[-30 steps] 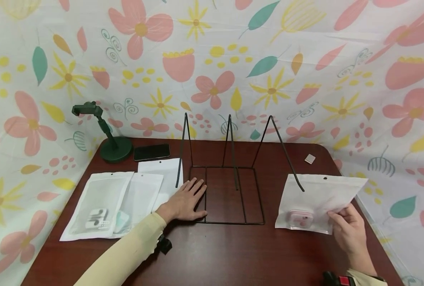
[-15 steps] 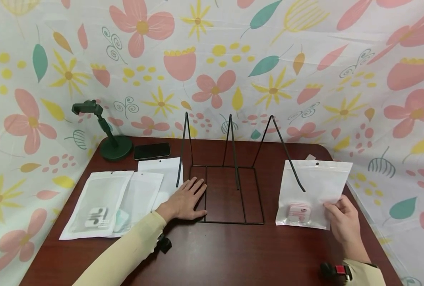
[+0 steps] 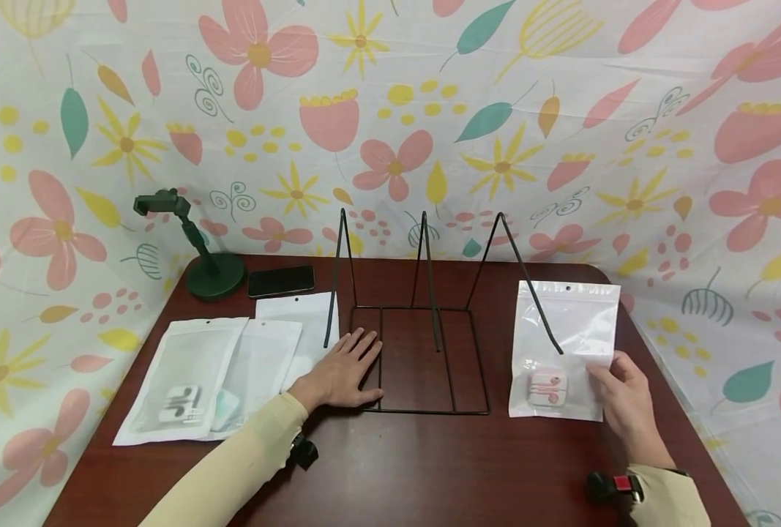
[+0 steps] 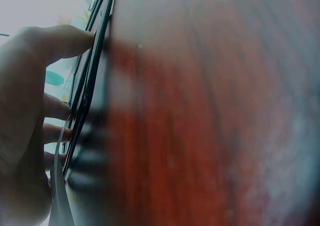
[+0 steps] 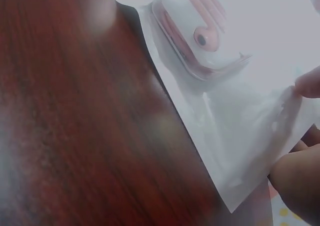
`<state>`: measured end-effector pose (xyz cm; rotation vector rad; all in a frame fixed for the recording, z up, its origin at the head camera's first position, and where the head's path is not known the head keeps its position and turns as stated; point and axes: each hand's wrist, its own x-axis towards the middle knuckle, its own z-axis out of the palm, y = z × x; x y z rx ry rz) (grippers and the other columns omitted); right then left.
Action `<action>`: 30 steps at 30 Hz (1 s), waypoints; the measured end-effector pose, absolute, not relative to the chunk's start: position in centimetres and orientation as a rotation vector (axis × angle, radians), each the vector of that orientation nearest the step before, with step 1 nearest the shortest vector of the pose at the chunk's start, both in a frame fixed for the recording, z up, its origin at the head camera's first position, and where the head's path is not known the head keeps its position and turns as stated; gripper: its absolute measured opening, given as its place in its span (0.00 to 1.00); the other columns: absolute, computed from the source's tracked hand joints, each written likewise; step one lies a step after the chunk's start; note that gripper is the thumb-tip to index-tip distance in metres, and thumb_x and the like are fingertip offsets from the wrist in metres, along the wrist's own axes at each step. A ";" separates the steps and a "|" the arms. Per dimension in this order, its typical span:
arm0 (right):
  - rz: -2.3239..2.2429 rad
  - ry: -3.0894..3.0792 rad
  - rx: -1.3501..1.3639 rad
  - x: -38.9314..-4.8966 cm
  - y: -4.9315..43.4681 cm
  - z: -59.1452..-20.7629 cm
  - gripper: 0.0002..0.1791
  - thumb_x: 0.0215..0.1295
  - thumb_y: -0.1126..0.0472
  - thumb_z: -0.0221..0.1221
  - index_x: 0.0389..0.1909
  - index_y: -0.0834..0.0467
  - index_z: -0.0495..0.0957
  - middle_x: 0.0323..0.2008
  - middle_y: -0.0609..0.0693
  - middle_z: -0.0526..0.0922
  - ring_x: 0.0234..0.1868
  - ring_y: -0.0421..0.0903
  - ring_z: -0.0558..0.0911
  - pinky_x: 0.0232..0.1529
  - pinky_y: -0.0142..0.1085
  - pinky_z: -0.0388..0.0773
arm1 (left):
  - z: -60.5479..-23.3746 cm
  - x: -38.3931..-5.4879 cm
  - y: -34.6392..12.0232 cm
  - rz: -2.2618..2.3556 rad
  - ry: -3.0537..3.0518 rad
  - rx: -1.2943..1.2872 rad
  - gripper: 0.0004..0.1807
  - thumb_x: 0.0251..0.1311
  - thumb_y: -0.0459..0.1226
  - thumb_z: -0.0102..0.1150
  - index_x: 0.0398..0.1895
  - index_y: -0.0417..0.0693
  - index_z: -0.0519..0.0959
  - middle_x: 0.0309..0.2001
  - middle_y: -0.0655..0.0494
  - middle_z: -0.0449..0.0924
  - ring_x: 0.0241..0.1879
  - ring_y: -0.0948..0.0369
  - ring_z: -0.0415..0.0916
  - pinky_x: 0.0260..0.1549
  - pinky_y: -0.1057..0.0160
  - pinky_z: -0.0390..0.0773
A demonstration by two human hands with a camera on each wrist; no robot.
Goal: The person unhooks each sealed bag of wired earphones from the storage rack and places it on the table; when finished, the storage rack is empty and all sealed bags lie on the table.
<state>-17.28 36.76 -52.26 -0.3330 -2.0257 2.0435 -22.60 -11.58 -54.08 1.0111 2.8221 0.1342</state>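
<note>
My right hand [image 3: 627, 406] pinches the right edge of a white zip bag [image 3: 584, 315], thumb in front. A boxed pair of pink earphones [image 3: 548, 387] shows through the bag's lower left, and more closely in the right wrist view [image 5: 200, 31]. A round hang hole is near the bag's top edge. The right prong of a black wire display rack [image 3: 452, 359] crosses in front of the bag; whether they touch I cannot tell. My left hand [image 3: 342, 373] rests with fingers spread on the left side of the rack's base. In the left wrist view its thumb touches the wire [image 4: 92, 71].
Left of the rack lie white bags, one with white earphones [image 3: 181, 403] and one with a pale blue item [image 3: 225, 408]. Behind them are a black phone [image 3: 281, 281] and a dark green stand [image 3: 215, 276]. A flowered cloth [image 3: 390, 88] hangs behind the brown table [image 3: 416, 468].
My right hand has shifted left and slightly up, bringing the bag from a slant to nearly upright behind the right prong. The bag now covers the small white piece. My left hand has stayed put.
</note>
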 end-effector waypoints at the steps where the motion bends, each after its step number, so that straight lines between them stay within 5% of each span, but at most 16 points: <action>1: 2.033 -2.044 -0.351 -17.4 36.8 -52.2 0.07 0.63 0.69 0.61 0.38 0.54 0.79 0.35 0.38 0.79 0.34 0.34 0.75 0.32 0.24 0.74 | -54.1 -22.6 -11.6 0.136 2.822 1.012 0.49 0.61 0.68 0.44 0.77 0.47 0.51 0.78 0.47 0.45 0.77 0.46 0.40 0.73 0.47 0.46; 23: 1.787 -2.366 -0.504 -18.6 37.2 -52.9 0.08 0.69 0.62 0.57 0.45 0.59 0.74 0.35 0.38 0.74 0.35 0.36 0.73 0.33 0.24 0.73 | -53.9 -22.7 -11.5 0.117 2.826 0.990 0.50 0.61 0.68 0.43 0.77 0.48 0.50 0.78 0.47 0.44 0.77 0.47 0.39 0.74 0.48 0.45; 30: 1.460 -2.510 -0.514 -18.8 36.7 -53.1 0.19 0.66 0.63 0.58 0.56 0.63 0.69 0.33 0.36 0.73 0.32 0.32 0.73 0.31 0.23 0.72 | -54.1 -22.6 -11.6 0.132 2.818 0.990 0.50 0.61 0.68 0.43 0.78 0.48 0.50 0.78 0.48 0.43 0.77 0.47 0.38 0.74 0.48 0.45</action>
